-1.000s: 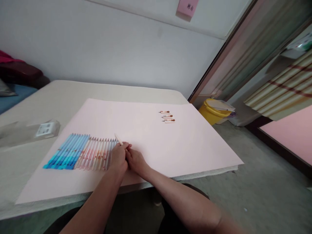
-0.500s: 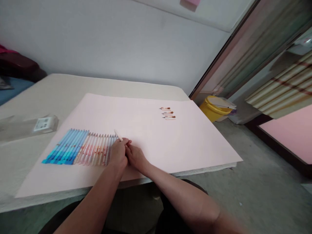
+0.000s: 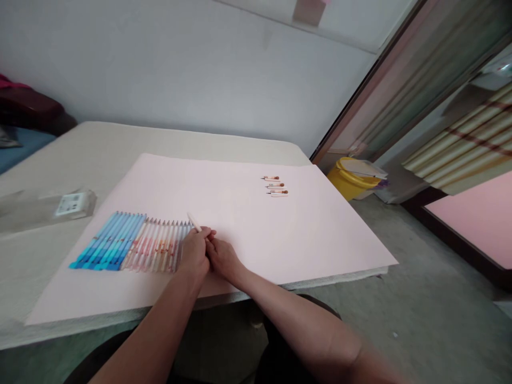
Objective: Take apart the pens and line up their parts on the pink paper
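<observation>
Unmoved since earlier: left grip [image 3: 194, 249] closed round pale pen [image 3: 194, 222], right grip [image 3: 224, 260] unclear; pen row [image 3: 128, 242] alongside; packet [image 3: 74, 204] farther left

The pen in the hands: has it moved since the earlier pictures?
No, not noticeably: the held pen keeps its place by the upper right end of the pen row, though the view itself has shifted.

Pens [image 3: 110, 240] line the pink sheet's [image 3: 304, 229] left; over its near side, left hand [image 3: 194, 250], touching right hand [image 3: 225, 261], grips a pale pen [image 3: 194, 222].
</observation>
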The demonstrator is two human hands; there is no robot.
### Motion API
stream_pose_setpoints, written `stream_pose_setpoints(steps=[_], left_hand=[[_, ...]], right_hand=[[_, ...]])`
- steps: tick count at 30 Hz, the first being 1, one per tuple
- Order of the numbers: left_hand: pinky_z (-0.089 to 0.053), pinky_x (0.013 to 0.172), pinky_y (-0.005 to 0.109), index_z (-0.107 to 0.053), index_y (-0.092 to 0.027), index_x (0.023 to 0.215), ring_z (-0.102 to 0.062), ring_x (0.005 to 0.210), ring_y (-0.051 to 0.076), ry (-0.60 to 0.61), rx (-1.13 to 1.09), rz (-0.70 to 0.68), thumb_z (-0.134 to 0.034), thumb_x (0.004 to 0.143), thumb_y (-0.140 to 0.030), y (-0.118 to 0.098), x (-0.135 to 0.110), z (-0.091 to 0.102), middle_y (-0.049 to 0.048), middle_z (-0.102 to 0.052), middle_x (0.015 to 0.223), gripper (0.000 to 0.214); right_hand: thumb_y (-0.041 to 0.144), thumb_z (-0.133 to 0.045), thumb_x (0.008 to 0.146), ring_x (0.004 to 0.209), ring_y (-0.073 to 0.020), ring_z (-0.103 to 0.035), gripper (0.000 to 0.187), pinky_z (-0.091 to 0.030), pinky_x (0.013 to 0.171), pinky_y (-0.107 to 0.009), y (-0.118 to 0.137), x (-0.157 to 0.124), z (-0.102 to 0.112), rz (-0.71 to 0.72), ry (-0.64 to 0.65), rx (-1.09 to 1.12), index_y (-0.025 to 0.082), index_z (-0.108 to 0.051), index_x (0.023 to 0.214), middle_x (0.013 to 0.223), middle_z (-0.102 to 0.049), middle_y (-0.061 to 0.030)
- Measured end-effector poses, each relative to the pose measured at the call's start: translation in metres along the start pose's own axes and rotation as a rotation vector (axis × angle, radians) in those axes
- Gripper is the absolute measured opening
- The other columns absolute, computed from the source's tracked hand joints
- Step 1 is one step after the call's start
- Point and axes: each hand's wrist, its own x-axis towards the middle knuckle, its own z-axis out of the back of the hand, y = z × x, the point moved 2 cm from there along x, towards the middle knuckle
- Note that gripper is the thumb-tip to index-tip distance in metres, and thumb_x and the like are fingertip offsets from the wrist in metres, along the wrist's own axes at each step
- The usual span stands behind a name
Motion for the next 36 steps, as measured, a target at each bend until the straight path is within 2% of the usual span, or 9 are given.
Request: stream_pose_setpoints(steps=[24,33,36], left_hand=[[-0.038,0.057,0.024,-0.057,-0.015,0.064,-0.052,0.057,0.011,0.002,0.022,-0.006,-0.065,0.055,-0.016,-0.0014,-0.0005,-0.0004,0.0002,-0.057,0.059,0.012],[-0.038,0.057,0.024,-0.058,-0.015,0.065,-0.052,0.056,0.010,-0.007,0.004,0.004,-0.064,0.056,-0.015,-0.0012,-0.0003,-0.0003,-0.0001,-0.057,0.058,0.011],[-0.038,0.057,0.024,-0.057,-0.015,0.063,-0.051,0.056,0.011,0.003,0.008,-0.012,-0.065,0.056,-0.015,-0.0009,-0.0004,-0.0006,-0.0002,-0.057,0.058,0.011]], right_hand=[[0.044,-0.016,0.098,0.080,-0.0195,-0.063,0.054,-0.040,0.065,-0.026,0.0002,-0.0002,0.0003,0.011,0.006,0.019,0.015,-0.062,0.097,0.090,-0.069,-0.0110],[0.040,-0.015,0.099,0.081,-0.0211,-0.063,0.052,-0.041,0.066,-0.028,-0.0009,0.0004,-0.0015,0.067,0.010,-0.040,0.014,-0.061,0.099,0.090,-0.068,-0.0118],[0.040,-0.016,0.099,0.082,-0.0211,-0.063,0.051,-0.041,0.066,-0.028,-0.0001,-0.0003,-0.0004,0.046,0.003,-0.018,0.014,-0.061,0.098,0.091,-0.068,-0.0120]])
